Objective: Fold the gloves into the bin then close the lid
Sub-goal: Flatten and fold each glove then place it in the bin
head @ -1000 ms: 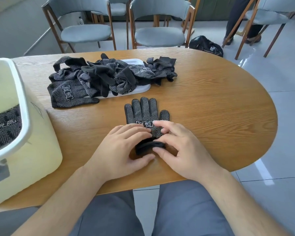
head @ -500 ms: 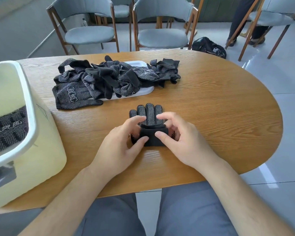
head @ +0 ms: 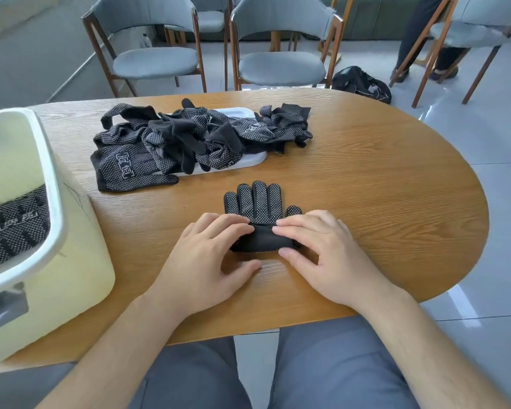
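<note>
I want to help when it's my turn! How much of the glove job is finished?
Early on, it seems. Done: some dotted gloves lie in the bin. In hand: the left hand and right hand press the cuff folded over one glove on the table. Left: a whole pile of gloves waits on a white piece, maybe the lid, and the bin is open.

The glove [head: 257,202] lies on the table [head: 381,187] under the fingertips of the left hand [head: 210,255] and right hand [head: 322,252], its fingers pointing away from them. Beyond the left hand, a heap of gloves [head: 195,140] sits on the lid [head: 250,162]. The bin [head: 56,231] stands well left of that hand, with a folded glove [head: 12,228] inside.
</note>
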`<action>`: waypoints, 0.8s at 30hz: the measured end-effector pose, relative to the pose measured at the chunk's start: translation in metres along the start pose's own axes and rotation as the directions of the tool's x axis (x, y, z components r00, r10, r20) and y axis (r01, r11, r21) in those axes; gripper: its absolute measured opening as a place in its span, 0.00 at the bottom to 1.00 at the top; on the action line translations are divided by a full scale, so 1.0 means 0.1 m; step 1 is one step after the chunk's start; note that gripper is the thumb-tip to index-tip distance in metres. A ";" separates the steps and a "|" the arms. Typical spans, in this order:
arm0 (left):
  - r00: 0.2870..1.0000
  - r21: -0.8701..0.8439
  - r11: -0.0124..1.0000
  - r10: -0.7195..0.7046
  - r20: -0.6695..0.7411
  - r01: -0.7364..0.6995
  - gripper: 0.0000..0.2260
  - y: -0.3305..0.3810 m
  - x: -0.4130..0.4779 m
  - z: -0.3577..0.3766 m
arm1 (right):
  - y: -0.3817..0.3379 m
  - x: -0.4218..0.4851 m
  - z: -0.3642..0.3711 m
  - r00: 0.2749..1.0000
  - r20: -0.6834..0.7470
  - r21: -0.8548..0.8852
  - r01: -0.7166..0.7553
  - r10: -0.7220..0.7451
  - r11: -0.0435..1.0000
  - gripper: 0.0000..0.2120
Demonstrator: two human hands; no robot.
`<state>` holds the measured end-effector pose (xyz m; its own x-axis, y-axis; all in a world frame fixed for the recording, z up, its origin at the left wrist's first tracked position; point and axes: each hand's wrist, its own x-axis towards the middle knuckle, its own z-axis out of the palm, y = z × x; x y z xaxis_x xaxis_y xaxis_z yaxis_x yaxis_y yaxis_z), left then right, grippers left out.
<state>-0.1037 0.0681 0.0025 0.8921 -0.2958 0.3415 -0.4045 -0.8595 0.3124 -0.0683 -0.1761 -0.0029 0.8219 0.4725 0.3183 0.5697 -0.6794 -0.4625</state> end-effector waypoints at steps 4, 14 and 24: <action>0.999 -0.106 0.994 -0.014 -0.042 0.009 0.14 0.01 0.04 -0.03 | -0.05 0.03 -0.03 0.999 -0.040 0.142 -0.006 0.011 0.990 0.12; 0.982 -0.273 0.944 -0.165 0.087 0.183 0.13 0.09 0.22 -0.16 | -0.12 0.05 0.03 0.982 -0.076 0.208 -0.156 0.175 0.966 0.09; 0.993 -0.119 0.986 -0.118 -0.006 0.116 0.12 0.03 0.22 -0.01 | -0.13 -0.13 0.05 0.996 -0.083 -0.073 -0.018 0.012 0.997 0.21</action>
<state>-0.0853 0.0592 0.0119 0.9324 -0.1900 0.3075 -0.3192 -0.8322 0.4535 -0.0868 -0.1705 -0.0055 0.8258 0.4161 0.3807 0.5536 -0.7270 -0.4063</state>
